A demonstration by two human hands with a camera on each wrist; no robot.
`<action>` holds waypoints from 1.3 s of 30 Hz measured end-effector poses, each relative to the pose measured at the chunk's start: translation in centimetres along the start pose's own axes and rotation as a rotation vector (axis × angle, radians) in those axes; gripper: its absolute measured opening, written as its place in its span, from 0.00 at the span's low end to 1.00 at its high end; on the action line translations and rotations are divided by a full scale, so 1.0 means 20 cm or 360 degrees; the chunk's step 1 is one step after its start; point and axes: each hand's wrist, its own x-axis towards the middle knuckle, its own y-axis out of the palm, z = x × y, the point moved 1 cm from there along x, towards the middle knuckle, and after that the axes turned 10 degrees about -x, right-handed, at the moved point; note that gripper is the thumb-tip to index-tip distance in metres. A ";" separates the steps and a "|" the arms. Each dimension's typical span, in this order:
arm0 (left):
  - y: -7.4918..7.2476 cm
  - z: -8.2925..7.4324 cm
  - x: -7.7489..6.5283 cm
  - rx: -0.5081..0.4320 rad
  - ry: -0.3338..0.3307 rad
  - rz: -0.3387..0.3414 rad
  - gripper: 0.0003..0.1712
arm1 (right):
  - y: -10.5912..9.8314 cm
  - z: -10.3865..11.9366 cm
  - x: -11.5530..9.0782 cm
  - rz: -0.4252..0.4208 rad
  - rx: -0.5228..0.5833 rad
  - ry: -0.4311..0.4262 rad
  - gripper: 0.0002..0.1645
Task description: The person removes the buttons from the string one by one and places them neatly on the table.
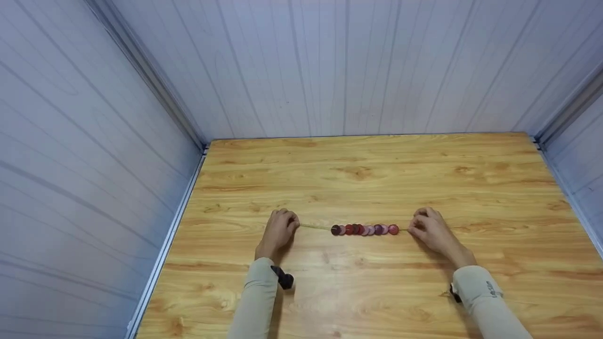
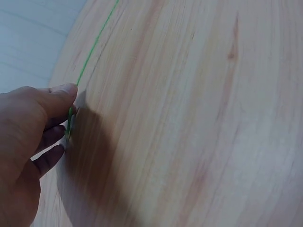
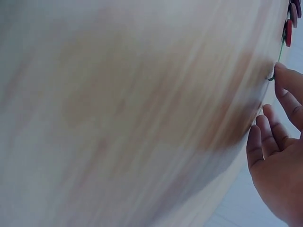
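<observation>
A row of round buttons (image 1: 362, 230) in reds, pinks and purples is strung on a thin green string (image 2: 97, 40). The discs overlap one another, with one red button (image 1: 393, 229) a little apart at the right end. My left hand (image 1: 279, 230) pinches the string's left end between thumb and finger, and a short tail hangs below the fingertips in the left wrist view. At the other end, my right hand (image 1: 434, 231) pinches the string close to the red button (image 3: 288, 33). Between both hands the string runs nearly straight and level, low over the wooden table.
The wood-grain table (image 1: 358, 174) reaches back to a pale panelled wall (image 1: 320, 70). Another panelled wall (image 1: 85, 179) stands along the left side. Dark straps with a black piece (image 1: 284, 278) sit at the sleeve cuffs.
</observation>
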 end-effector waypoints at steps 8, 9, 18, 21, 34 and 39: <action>0.00 0.03 -0.01 -0.0053 0.0012 -0.0093 0.05 | -0.01 -0.01 0.00 0.0001 0.0084 0.0012 0.05; 0.00 0.03 -0.01 -0.0053 0.0013 -0.0102 0.05 | -0.01 -0.01 0.00 -0.0002 0.0092 0.0015 0.05; -0.02 0.03 -0.03 -0.0013 0.0014 -0.0165 0.05 | -0.06 -0.01 0.02 -0.0006 0.0187 0.0067 0.05; -0.03 0.04 -0.03 -0.0004 0.0038 -0.0223 0.05 | -0.06 -0.01 0.02 -0.0022 0.0219 0.0071 0.06; -0.06 0.04 -0.02 -0.0011 0.0028 -0.0398 0.06 | -0.04 0.01 0.04 -0.0079 0.0262 0.0047 0.05; -0.07 0.03 -0.02 -0.0021 -0.0017 -0.0417 0.06 | -0.03 0.01 0.05 -0.0055 0.0282 0.0054 0.05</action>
